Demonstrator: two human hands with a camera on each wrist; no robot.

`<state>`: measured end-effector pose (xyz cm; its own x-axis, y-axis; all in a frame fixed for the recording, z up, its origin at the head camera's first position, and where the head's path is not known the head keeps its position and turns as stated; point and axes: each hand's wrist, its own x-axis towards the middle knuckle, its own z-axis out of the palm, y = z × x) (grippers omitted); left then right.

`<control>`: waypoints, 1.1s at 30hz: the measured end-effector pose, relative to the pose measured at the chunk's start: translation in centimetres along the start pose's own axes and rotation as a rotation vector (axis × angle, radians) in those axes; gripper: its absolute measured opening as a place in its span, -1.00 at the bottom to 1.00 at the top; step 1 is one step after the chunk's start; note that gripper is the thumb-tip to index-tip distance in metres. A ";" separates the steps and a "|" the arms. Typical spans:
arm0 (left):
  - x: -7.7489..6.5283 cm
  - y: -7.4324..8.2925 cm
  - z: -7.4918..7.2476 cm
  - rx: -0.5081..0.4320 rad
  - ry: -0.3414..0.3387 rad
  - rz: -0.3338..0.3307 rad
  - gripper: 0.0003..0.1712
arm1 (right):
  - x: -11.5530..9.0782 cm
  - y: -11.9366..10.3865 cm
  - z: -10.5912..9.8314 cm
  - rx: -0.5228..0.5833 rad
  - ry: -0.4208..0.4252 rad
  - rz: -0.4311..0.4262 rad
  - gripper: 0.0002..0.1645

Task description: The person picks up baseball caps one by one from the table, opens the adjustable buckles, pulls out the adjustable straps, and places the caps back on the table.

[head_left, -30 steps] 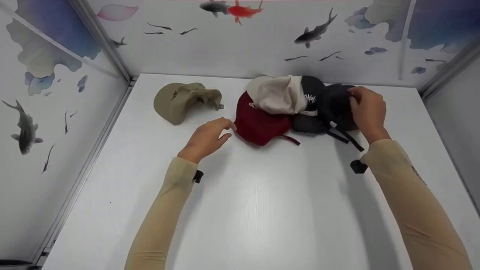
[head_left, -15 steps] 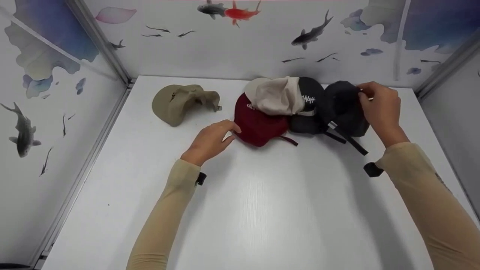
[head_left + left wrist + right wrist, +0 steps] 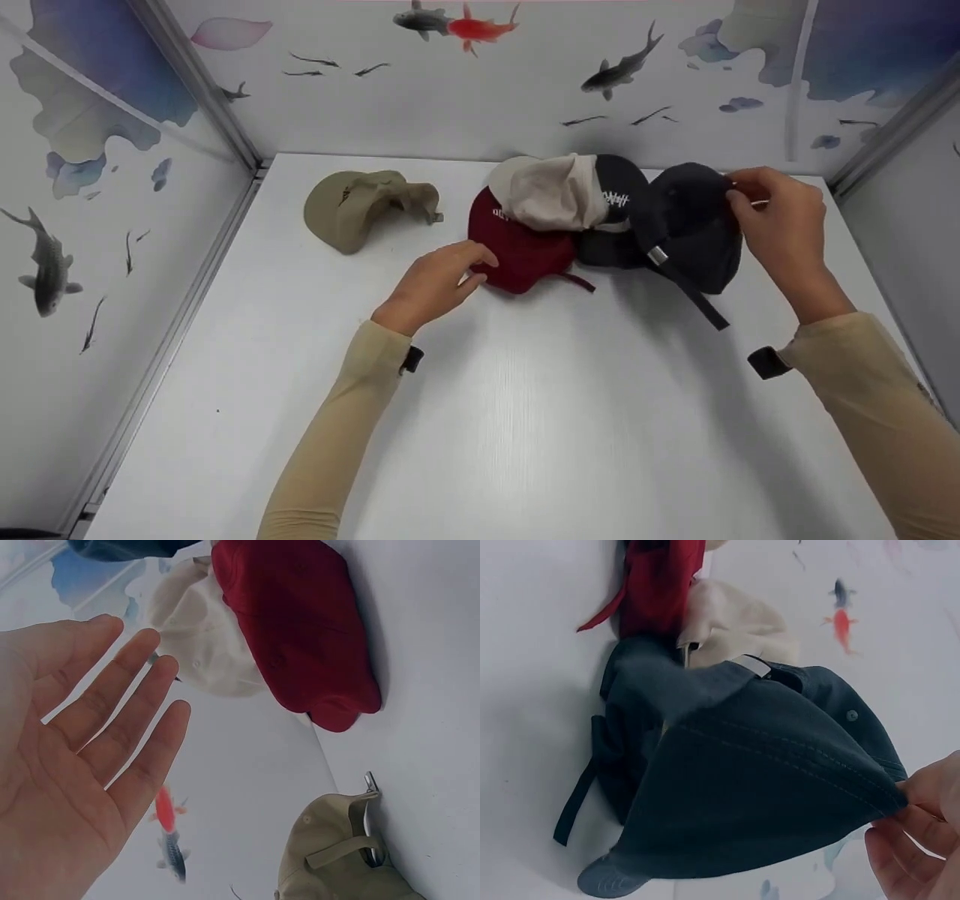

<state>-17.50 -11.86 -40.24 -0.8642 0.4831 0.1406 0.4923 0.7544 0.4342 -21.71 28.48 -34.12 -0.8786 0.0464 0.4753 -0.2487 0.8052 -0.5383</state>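
My right hand [image 3: 787, 225] pinches the edge of a dark navy cap [image 3: 694, 225] between thumb and fingers. This cap is tilted, and its strap with a metal buckle hangs toward me. In the right wrist view, the dark cap [image 3: 757, 780] stretches out from the fingertips, partly hiding another dark cap [image 3: 626, 742] behind it. My left hand [image 3: 435, 283] hovers by the maroon cap [image 3: 529, 251], fingers loosely extended. The left wrist view shows its palm with nothing held, apart from the maroon cap [image 3: 300, 622]. A cream cap [image 3: 559, 191] with a black, white-lettered part lies on the maroon one.
A khaki cap [image 3: 349, 214] lies by itself at the back left of the white table [image 3: 495, 420]. Behind the caps stands a white wall panel [image 3: 465, 97] printed with fish, and side panels rise at left and right.
My right hand has moved right and toward me, drawing the dark cap partly off the pile and tilting it. My left hand has shifted slightly right, over the maroon cap's near-left edge.
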 end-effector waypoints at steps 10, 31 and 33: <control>0.1 1.2 0.0 -0.020 0.016 0.056 -0.72 | -1.8 -2.4 -1.3 -0.003 -0.030 -0.114 -0.78; 0.8 3.1 -0.3 -0.045 0.064 0.148 -0.68 | -4.0 -6.8 -1.1 0.047 -0.122 -0.258 -0.77; 0.9 3.3 -0.3 -0.055 0.061 0.146 -0.66 | -4.2 -7.1 -1.0 0.051 -0.126 -0.266 -0.77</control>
<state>-16.68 -9.04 -38.39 -0.7891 0.5569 0.2591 0.6086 0.6516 0.4528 -15.81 23.15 -31.56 -0.8228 -0.2385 0.5159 -0.4943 0.7482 -0.4425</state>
